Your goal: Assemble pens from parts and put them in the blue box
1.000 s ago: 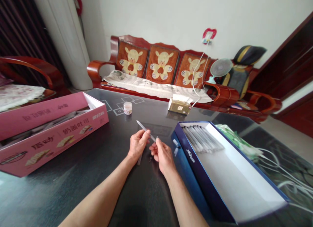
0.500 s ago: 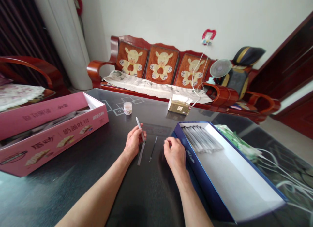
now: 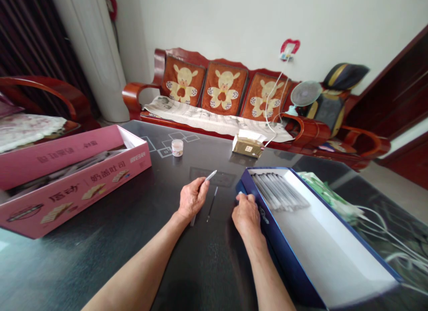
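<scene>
My left hand (image 3: 193,197) is closed around a pale pen (image 3: 211,175), its pointed end sticking out up and to the right. Partly hidden beneath that hand lies a thin translucent strip (image 3: 193,220). Between my hands a dark pen refill (image 3: 211,205) rests on the table. My right hand (image 3: 246,215) is curled beside the left wall of a blue box (image 3: 281,239); a small pale bit shows at its fingertips, too small to name. Inside the box, several clear-grey pens (image 3: 279,192) lie side by side at the far end.
On the left of the dark table (image 3: 133,221) stands a long pink carton (image 3: 100,181) with grey items in it. Farther back are a small jar (image 3: 177,147) and a tissue box (image 3: 248,144). Right of the blue box lie a green-white packet (image 3: 326,195) and white cables (image 3: 397,257).
My left hand has turned, tipping the pen from nearly upright to pointing rightward. My right hand has shifted slightly right, against the blue box's side. The view has swung slightly left.
</scene>
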`<state>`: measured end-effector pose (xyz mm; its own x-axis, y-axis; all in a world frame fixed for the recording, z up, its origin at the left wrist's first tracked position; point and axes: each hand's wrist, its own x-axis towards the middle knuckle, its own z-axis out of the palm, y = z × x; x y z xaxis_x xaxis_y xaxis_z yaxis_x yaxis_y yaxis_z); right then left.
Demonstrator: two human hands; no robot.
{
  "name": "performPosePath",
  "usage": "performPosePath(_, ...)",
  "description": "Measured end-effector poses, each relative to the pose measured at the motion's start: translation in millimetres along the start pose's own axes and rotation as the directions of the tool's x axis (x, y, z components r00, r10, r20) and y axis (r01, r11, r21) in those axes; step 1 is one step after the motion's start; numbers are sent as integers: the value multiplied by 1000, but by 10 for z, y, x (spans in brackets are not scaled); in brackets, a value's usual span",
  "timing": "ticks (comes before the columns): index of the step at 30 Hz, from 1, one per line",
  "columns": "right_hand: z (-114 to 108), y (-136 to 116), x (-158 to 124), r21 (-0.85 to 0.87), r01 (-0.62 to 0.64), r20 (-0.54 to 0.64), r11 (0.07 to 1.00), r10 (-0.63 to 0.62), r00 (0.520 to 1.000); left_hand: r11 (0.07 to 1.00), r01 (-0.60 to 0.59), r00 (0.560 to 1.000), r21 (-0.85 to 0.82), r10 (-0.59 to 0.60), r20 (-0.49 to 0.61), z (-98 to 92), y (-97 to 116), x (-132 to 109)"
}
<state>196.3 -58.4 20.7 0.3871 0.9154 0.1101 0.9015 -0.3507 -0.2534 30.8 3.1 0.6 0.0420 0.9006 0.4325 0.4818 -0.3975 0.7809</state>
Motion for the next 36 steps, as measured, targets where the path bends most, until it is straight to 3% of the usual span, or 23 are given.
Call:
performPosePath(3, 74, 8, 45, 206, 70, -84, 976, -53, 995, 996, -62, 998, 67, 60, 22, 23, 13, -29)
performPosePath(5, 147, -18, 78, 490, 115, -136, 864, -55, 989, 990, -122, 992, 75, 120, 31, 45, -1, -41)
performPosePath(6, 184, -41, 91, 655, 107, -129, 748, -29, 991, 984, -162, 986, 76, 159, 49, 56, -13, -46)
performPosePath(8, 250, -98, 106, 917, 13, -33, 399, 44, 998, 967, -244, 966, 76, 235, 108, 73, -40, -56)
performPosePath(10, 292, -147, 108, 994, -102, 99, 32, 78, 992, 952, -298, 944, 74, 282, 171, 81, -60, -66)
performPosePath(11, 302, -162, 108, 984, -142, 151, -109, 75, 986, 948, -311, 937, 70, 293, 192, 81, -64, -70)
performPosePath(12, 307, -170, 110, 962, -168, 186, -214, 67, 980, 946, -317, 932, 66, 298, 206, 79, -65, -74)
performPosePath(14, 306, -164, 119, 924, -198, 223, -328, 42, 974, 945, -321, 928, 67, 300, 222, 69, -57, -82)
performPosePath(21, 302, -98, 185, 898, -116, 185, -425, 123, 975, 918, -383, 890, 105, 336, 309, 47, -11, -102)
performPosePath(26, 310, -118, 167, 878, -122, 183, -462, 88, 979, 914, -387, 887, 124, 333, 319, 60, -17, -105)
performPosePath(33, 329, -165, 109, 937, -129, 156, -325, 61, 986, 910, -372, 890, 183, 294, 347, 52, 8, -97)
performPosePath(36, 327, -178, 94, 943, -131, 167, -306, 92, 982, 902, -372, 889, 217, 279, 364, 40, 24, -93)
